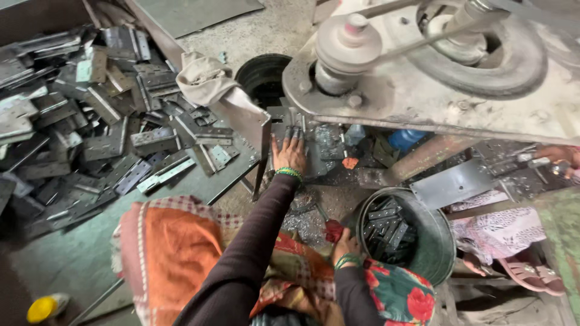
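Observation:
My left hand [289, 151] reaches forward with fingers spread and lies flat on dark metal plates [317, 154] under the edge of a belt-driven machine [423, 90]. It grips nothing that I can see. Green bangles ring both wrists. My right hand [345, 242] rests low with curled fingers at the rim of a round metal bucket [438, 241] filled with punched metal hinge plates [386, 232]. A small red thing [333, 230] sits at its fingertips; whether the hand holds it is unclear.
A large heap of grey hinge plates [103, 121] covers a tray on the left, with a crumpled cloth [205, 75] on its edge. A flat steel sheet [456, 181] leans at right. Another person's sandalled foot [531, 271] and hand [559, 157] are at far right. A yellow cap [42, 308] lies bottom left.

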Motion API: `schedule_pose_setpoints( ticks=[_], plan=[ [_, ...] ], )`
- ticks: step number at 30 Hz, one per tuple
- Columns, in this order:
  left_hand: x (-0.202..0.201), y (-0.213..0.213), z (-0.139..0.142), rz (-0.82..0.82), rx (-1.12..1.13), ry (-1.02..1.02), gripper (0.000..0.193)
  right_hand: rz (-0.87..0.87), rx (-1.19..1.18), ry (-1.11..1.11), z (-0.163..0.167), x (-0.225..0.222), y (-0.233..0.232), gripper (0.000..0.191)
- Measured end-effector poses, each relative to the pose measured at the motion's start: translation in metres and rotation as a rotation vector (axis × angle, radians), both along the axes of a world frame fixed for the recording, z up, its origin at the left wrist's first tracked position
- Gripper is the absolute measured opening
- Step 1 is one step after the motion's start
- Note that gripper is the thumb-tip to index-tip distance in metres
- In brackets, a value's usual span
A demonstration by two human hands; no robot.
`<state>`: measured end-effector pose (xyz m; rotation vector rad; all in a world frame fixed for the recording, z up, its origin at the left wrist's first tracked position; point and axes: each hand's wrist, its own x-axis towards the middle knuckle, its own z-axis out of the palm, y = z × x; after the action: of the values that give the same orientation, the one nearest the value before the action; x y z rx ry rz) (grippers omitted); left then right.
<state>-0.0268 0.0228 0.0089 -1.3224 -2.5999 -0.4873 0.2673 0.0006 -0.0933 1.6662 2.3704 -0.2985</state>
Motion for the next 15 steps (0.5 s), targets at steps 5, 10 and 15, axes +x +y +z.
schedule_pose_setpoints(
  ticks=[5,10,15],
  plan=[
    [0.010,-0.027,0.002,-0.067,-0.283,0.022,0.059,0.050,-0.105,-0.067,0.011,0.017,0.010,0.074],
    [0.009,-0.034,0.008,-0.062,-0.088,-0.161,0.050,0.095,-0.029,-0.011,0.044,0.024,0.002,0.065],
    [0.004,-0.031,0.014,-0.127,-0.091,-0.151,0.076,0.132,0.099,0.209,0.014,0.027,-0.012,0.068]
  ],
)
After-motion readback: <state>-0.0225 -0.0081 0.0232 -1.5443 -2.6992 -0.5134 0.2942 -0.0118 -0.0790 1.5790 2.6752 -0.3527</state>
